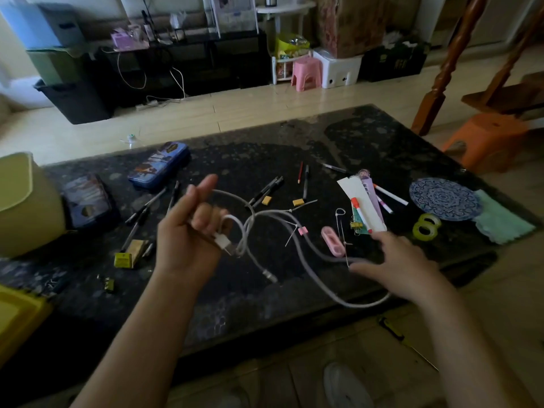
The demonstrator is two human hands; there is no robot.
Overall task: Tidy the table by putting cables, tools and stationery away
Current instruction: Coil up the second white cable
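Observation:
A long white cable (309,260) lies in loose curves across the dark stone table (259,313). My left hand (188,240) is raised above the table and grips the cable's USB plug end, with a loop round its fingers. At the front right, my right hand (403,266) reaches low with fingers stretched out, touching the cable near the table's edge. Black pens (265,192) lie scattered at mid-table, with two yellow erasers (266,200) among them. Markers (390,194), paper cards (362,201) and a pink clip (332,241) lie to the right.
Two blue pencil cases (160,166) (88,201) lie at the back left beside a pale yellow container (23,207). A yellow box (14,316) sits at the near left. Tape rolls (425,226), a patterned coaster (443,198) and a green cloth (500,219) fill the right end.

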